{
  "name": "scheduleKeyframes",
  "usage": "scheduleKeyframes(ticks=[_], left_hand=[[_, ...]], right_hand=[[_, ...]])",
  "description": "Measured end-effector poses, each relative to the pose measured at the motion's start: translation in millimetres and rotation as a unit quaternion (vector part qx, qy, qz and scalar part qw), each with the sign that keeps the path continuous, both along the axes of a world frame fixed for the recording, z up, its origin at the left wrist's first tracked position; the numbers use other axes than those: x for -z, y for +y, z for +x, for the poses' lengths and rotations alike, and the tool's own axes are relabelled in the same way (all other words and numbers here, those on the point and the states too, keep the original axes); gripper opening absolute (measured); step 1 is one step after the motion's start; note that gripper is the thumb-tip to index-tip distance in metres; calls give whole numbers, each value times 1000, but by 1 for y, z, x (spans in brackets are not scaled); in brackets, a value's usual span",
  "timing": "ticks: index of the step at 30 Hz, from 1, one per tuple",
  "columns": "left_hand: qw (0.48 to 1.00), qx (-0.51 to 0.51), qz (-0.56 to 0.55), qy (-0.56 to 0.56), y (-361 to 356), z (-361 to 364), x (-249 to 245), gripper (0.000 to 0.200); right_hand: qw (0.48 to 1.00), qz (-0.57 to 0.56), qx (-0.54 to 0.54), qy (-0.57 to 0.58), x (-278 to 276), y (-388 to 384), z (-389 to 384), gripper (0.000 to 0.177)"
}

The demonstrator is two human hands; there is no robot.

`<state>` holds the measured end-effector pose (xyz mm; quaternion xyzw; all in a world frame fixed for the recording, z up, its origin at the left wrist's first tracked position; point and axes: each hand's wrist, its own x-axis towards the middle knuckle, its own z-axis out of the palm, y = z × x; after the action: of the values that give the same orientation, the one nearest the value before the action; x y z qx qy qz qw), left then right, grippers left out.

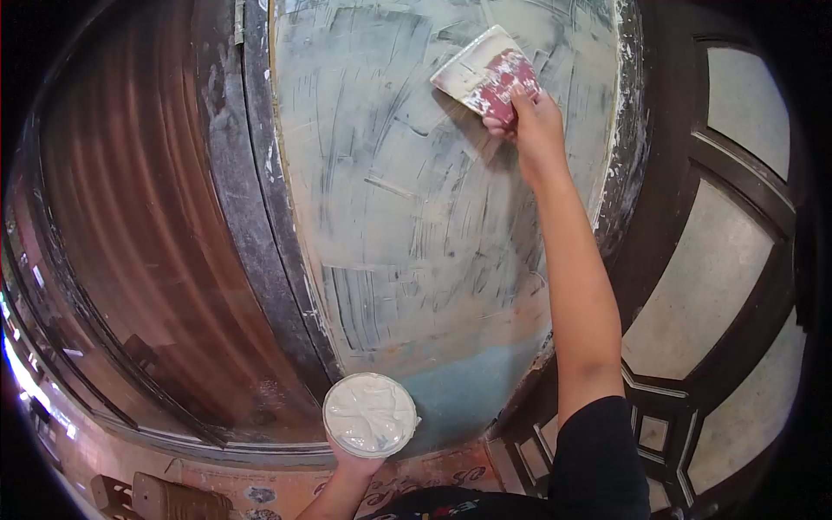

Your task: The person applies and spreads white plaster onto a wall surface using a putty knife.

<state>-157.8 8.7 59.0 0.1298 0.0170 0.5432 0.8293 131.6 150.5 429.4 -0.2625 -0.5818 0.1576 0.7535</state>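
My right hand (524, 117) grips a red putty scraper (496, 80) whose wide face is smeared with white putty. It is up against the upper right of the wall panel (407, 191), which carries streaky pale putty over a darker surface. Low in the view, my left hand (355, 459) holds a round tub of white putty (370, 414) from beneath. The putty in it is thick and swirled, and the tub hides most of the fingers.
A dark frame post (251, 191) and a glazed panel with brown curtains (130, 217) stand left of the wall. A dark panelled door (685, 286) is on the right. Brown chairs (178, 498) stand at the lower left, near a patterned floor mat (442, 468).
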Motion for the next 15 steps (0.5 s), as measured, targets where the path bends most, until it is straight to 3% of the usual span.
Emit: scheduleKeyframes(ticks=[3,4,5,7,11,15], left_hand=[[1000,6,-2,5,4,11,1,74],[996,41,-29,-75,1,15,-7,74],[996,43,-30,-75,0,16,-5,74],[996,32,-42,-73,1,24,-2,73],[998,27,-24,-47,5,39,-7,73],[1000,6,-13,-24,4,56,-3,74]], right_hand=[[997,-74,24,17,0,15,17,26],[996,-82,30,37,11,6,20,25],[995,-83,32,37,23,-1,26,25],[998,-49,3,42,32,-11,36,24],[999,27,-28,25,-17,-4,34,27],[995,-93,34,23,-6,16,64,28]])
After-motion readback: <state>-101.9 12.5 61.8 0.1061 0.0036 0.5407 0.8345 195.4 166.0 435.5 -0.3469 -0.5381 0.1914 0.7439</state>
